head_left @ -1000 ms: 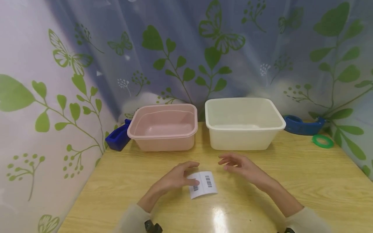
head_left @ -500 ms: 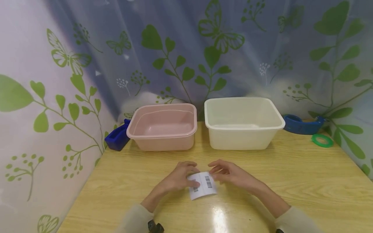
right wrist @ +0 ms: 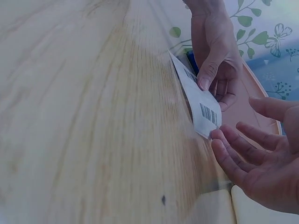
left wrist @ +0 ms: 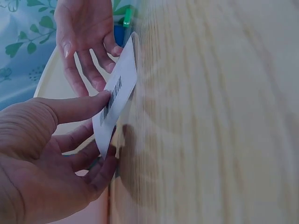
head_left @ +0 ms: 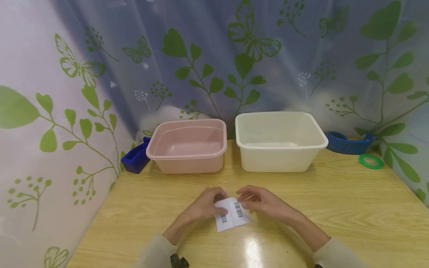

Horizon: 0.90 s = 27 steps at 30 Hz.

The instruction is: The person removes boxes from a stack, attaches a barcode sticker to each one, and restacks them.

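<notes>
A small white paper slip printed with two barcodes (head_left: 231, 221) is held just above the wooden table, tilted, its near part close to the tabletop. My left hand (head_left: 204, 204) pinches its left side, thumb on the printed face and fingers underneath, as the left wrist view shows. At the slip's far right corner is my right hand (head_left: 266, 203). In the right wrist view, the fingertips of this hand (right wrist: 266, 158) touch or nearly touch the corner, while its thumb stands apart from the paper.
A pink basin (head_left: 191, 165) and a white basin (head_left: 275, 160) stand side by side behind the hands. Left of them lies a dark blue holder (head_left: 134, 160). To the right are a blue tape dispenser (head_left: 348, 146) and a green tape roll (head_left: 362, 162). A patterned curtain (head_left: 207, 44) hangs behind.
My right hand has moved left and down to the slip's right corner. The left hand keeps its pinch, and the slip has tilted slightly, with a crease showing along its middle.
</notes>
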### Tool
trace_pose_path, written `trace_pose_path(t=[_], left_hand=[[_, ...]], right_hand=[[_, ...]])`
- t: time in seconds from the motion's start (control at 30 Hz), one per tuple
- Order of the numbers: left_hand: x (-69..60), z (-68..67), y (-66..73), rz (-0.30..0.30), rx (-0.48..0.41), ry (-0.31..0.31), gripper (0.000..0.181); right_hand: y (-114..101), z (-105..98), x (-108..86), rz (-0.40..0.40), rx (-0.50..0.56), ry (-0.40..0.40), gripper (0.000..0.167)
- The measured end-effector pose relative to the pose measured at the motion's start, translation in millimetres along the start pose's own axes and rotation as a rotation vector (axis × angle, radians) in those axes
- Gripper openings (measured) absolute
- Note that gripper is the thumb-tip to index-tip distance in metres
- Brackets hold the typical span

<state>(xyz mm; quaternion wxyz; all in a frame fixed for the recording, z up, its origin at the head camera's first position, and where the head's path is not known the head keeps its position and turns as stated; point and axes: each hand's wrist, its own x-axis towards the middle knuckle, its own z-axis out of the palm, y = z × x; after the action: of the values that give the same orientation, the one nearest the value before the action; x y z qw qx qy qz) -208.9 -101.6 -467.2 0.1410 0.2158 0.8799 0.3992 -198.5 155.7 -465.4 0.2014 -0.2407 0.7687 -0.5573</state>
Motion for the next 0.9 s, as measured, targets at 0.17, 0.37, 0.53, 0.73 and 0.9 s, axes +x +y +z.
trace_pose_path(t=[0.17, 0.37, 0.53, 0.73, 0.9], left_hand=[[-2.2, -1.1, -0.1, -0.012, -0.07, -0.017, 0.03], [-3.3, -2.3, -1.0, -0.022, -0.155, -0.002, 0.028], [-3.9, -4.1, 1.1, -0.008, -0.198, 0.003, 0.028], [-3.4, -10.3, 1.9, -0.025, -0.188, 0.039, 0.028], [-2.7, -15.9, -0.5, -0.019, -0.229, 0.076, 0.031]], right_hand=[[-2, 2, 2.6, -0.003, 0.014, 0.004, 0.044], [-6, 4, 5.8, -0.019, 0.014, 0.012, 0.045], [-10, 5, 7.5, -0.01, 0.003, 0.032, 0.043], [-14, 8, 11.9, -0.015, -0.001, 0.059, 0.041], [-14, 10, 16.9, -0.022, -0.003, 0.081, 0.036]])
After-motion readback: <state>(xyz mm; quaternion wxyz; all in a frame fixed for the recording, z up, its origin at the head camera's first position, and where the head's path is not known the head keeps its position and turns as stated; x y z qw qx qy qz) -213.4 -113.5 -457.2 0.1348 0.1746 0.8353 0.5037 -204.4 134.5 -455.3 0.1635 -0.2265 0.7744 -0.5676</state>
